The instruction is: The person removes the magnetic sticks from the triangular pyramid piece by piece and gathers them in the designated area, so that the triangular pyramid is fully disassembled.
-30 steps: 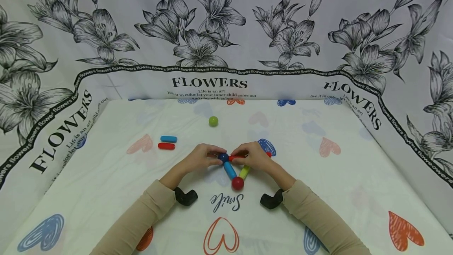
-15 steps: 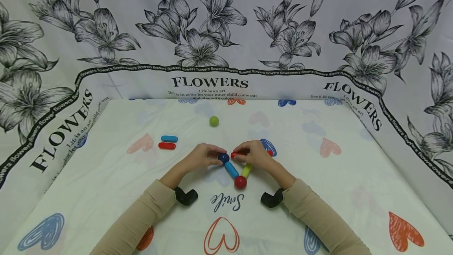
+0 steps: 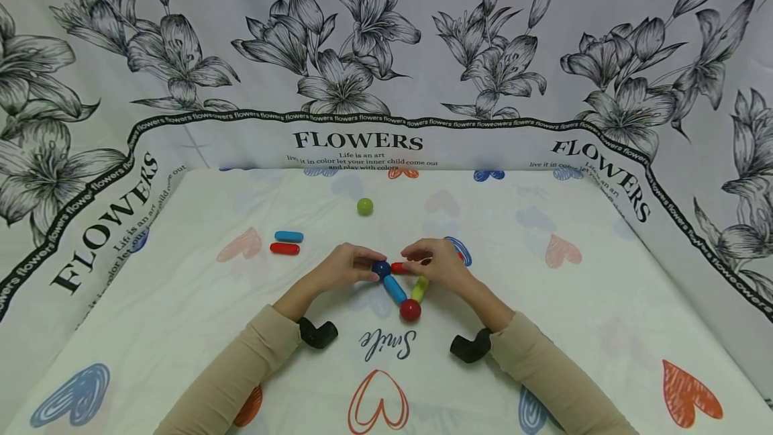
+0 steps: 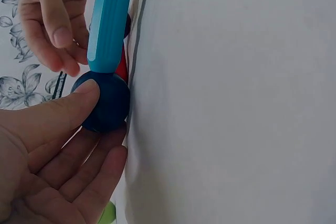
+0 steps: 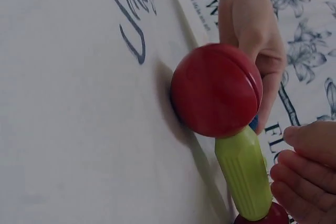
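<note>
Thumb and fingers of my left hand (image 3: pixel 341 266) pinch a dark blue ball (image 4: pixel 107 106). From that ball a light blue magnetic rod (image 3: pixel 395 289) runs to a large red ball (image 3: pixel 410 310). A yellow-green rod (image 5: pixel 244 174) joins the red ball to a darker red ball (image 5: pixel 268 216), mostly hidden in the head view. A red rod (image 3: pixel 398 268) reaches the blue ball, completing a triangle outline. My right hand (image 3: pixel 442 264) hovers around the red rod's far end; both wrist views show its fingers loosely bent, with nothing gripped.
A light blue rod (image 3: pixel 288 236) and a red rod (image 3: pixel 284 248) lie side by side left of the hands. Farther back sits a green ball (image 3: pixel 365 207). Black wrist devices (image 3: pixel 471 346) jut from both cuffs. A heart-printed cloth covers the table (image 3: pixel 181 327).
A gap opened between the red rod and blue ball half a second ago; now they meet. The right hand has loosened and its forearm shifted slightly right. The left hand keeps its hold.
</note>
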`<state>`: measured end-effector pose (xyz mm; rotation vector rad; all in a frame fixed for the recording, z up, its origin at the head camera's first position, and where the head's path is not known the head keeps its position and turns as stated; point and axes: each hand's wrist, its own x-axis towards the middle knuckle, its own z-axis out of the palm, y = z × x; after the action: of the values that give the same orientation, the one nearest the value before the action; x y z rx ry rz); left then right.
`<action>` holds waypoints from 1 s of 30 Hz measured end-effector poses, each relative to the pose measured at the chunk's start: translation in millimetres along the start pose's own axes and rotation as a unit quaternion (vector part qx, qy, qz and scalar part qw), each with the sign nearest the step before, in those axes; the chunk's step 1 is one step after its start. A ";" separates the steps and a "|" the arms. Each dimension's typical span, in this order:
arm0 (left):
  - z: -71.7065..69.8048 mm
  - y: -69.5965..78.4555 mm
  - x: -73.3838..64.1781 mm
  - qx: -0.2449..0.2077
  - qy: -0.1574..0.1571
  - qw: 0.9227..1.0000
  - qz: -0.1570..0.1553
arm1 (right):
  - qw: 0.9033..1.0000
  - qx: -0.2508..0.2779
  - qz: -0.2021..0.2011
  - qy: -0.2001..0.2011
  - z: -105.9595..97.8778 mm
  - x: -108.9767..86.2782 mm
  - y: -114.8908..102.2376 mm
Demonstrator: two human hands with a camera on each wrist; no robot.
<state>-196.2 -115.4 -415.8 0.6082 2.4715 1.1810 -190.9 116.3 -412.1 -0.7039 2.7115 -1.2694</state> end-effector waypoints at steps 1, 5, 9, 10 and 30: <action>0.0 0.0 0.0 0.001 0.000 1.000 0.000 | 1.000 0.006 -0.003 0.000 0.2 -1.3 -1.1; -0.2 -0.2 -0.3 0.002 -0.001 1.000 0.003 | 0.999 0.031 -0.012 -0.007 1.9 -6.3 -4.5; -0.5 -0.6 -0.5 -0.001 -0.002 1.000 0.006 | 0.998 0.049 0.011 -0.026 4.7 -9.8 -10.4; -0.6 -0.9 -0.5 -0.002 -0.002 1.000 0.006 | 0.998 0.052 0.020 -0.030 5.7 -10.2 -11.9; -0.6 -1.1 1.3 -0.008 -0.002 1.000 0.016 | 0.994 -0.013 0.068 -0.087 17.4 1.0 -23.1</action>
<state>-197.8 -115.7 -416.4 0.6466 2.4557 1.2091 -178.8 90.6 -406.3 -0.5908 2.5895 -1.0900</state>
